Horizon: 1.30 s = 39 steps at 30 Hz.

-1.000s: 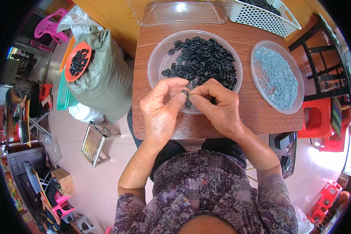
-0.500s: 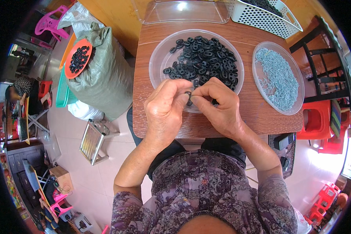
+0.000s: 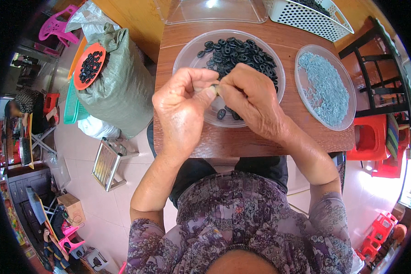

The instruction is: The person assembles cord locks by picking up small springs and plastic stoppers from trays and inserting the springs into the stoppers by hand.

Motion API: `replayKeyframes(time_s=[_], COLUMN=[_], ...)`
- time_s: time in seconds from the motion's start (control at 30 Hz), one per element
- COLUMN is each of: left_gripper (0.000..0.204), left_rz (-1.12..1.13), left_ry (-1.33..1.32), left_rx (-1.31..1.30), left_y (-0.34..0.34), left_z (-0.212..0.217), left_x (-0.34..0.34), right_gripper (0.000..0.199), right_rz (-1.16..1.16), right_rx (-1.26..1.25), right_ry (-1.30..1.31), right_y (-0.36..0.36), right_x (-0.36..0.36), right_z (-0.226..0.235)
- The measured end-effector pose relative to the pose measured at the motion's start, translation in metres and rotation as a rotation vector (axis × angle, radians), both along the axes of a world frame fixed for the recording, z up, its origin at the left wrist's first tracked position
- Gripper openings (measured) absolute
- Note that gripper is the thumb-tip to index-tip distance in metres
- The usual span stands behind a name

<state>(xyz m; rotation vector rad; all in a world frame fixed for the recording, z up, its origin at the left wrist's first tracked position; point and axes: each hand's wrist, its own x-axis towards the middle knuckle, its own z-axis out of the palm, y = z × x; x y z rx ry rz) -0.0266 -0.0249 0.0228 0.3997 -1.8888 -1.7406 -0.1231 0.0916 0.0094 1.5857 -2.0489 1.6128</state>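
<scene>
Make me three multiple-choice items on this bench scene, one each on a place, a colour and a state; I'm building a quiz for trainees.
1. Where do the black rings lie?
A. In the white basket
B. In the clear dish nearest the hands
C. On the floor

2. What colour are the small parts in the right dish?
A. Pale blue-grey
B. Red
C. Yellow

3. How are the hands?
A. Flat on the table
B. Apart, each in a dish
C. Together, pinching a small piece

Answers:
1 B: the rings fill the far half of the clear dish.
2 A: the small parts look pale blue-grey.
3 C: the left hand and right hand meet fingertip to fingertip over the dish.
</scene>
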Motion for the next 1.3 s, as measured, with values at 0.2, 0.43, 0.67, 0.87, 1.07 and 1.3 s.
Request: replayKeyframes(time_s=[0.2, 0.43, 0.67, 0.87, 1.07, 1.3], left_gripper=[0.021, 0.022, 0.021, 0.021, 0.022, 0.02], left_rz=[-0.006, -0.005, 0.014, 0.011, 0.053, 0.056], left_ry=[0.017, 0.093, 0.073, 0.083, 0.091, 0.136], left_rx=[0.087, 0.345, 0.411, 0.451, 0.449, 0.443], left_y=[-0.007, -0.021, -0.024, -0.025, -0.02, -0.007], left_z=[-0.004, -0.014, -0.017, -0.018, -0.02, -0.018], left_x=[-0.003, 0.001, 0.007, 0.011, 0.013, 0.012], right_gripper=[0.01, 0.004, 0.01, 0.013, 0.013, 0.015], right_rz=[-0.009, 0.005, 0.218, 0.246, 0.185, 0.203], right_rx=[0.044, 0.1, 0.539, 0.504, 0.399, 0.242], right_ry=[0.061, 0.122, 0.518, 0.493, 0.106, -0.686], right_y=[-0.007, 0.001, -0.005, -0.012, -0.002, 0.003], right_x=[-0.003, -0.016, -0.012, -0.015, -0.011, -0.012], right_z=[0.002, -0.004, -0.026, -0.03, -0.021, -0.008])
